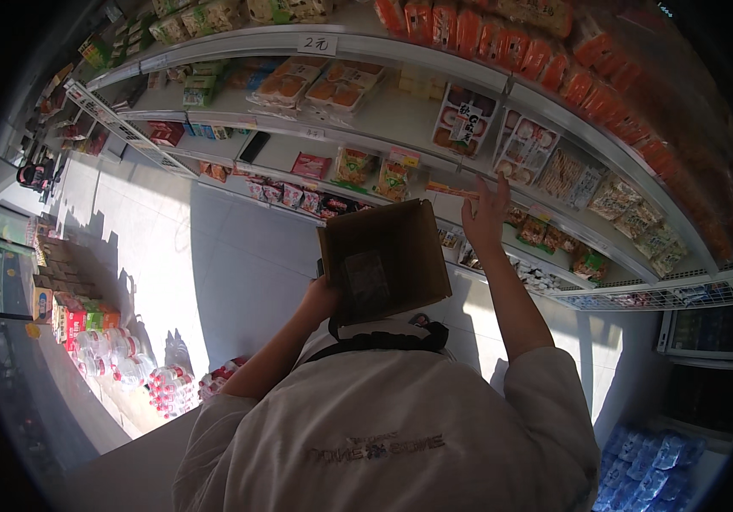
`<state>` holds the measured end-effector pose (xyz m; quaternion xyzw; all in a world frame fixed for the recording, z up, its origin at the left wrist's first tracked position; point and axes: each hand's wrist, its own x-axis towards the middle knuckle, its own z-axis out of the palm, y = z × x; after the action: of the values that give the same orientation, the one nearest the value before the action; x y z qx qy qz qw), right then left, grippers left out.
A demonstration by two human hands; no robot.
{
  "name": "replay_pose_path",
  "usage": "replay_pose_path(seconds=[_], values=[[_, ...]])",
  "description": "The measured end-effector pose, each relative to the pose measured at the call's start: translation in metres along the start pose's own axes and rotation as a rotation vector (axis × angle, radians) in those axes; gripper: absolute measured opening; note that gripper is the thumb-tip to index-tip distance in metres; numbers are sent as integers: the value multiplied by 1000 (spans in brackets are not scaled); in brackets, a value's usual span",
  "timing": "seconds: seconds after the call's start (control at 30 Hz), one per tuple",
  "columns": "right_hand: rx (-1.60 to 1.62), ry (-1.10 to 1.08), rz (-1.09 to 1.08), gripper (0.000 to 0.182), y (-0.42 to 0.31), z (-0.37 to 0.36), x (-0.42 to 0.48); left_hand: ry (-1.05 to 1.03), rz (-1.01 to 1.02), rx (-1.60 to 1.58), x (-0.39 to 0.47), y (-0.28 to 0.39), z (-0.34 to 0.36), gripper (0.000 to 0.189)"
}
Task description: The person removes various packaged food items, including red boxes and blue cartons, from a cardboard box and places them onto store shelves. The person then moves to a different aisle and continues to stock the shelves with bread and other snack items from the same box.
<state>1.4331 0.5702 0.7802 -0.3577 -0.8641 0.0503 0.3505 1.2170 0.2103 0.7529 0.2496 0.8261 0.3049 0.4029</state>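
Note:
An open-topped cardboard box [398, 256] is in my left hand [323, 299], which grips its lower left side. Inside, on its shaded bottom or wall, lies a pale, partly clear patch [366, 275], perhaps a packet or a label. My right hand [486, 214] is raised to the shelf front with its fingers apart and nothing in them. Just beyond its fingertips stands a clear-wrapped tray of round white pastries [525, 150]; whether they touch is hard to tell. To the left of that leans a tray of mixed dark and light pastries [465, 121].
Shelves of packaged snacks [366, 128] curve across the front, with orange packs [532, 57] on top. A dark phone-like object [255, 147] rests on one shelf. Bottled water packs [171, 390] stand on the floor at left, blue-wrapped bottles [651, 470] at lower right.

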Motion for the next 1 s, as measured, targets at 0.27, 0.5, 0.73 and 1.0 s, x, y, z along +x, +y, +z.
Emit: replay_pose_path(seconds=[0.27, 0.5, 0.73, 1.0], values=[[562, -640, -135, 44, -141, 3, -71, 41, 129, 204, -6, 17, 2, 36], [677, -1181, 109, 56, -72, 168, -103, 16, 134, 347, -15, 55, 4, 54], [655, -1151, 293, 55, -68, 187, -119, 33, 264, 420, -58, 82, -10, 64], [582, -993, 379, 55, -95, 207, -146, 40, 287, 453, -77, 96, -25, 61]])
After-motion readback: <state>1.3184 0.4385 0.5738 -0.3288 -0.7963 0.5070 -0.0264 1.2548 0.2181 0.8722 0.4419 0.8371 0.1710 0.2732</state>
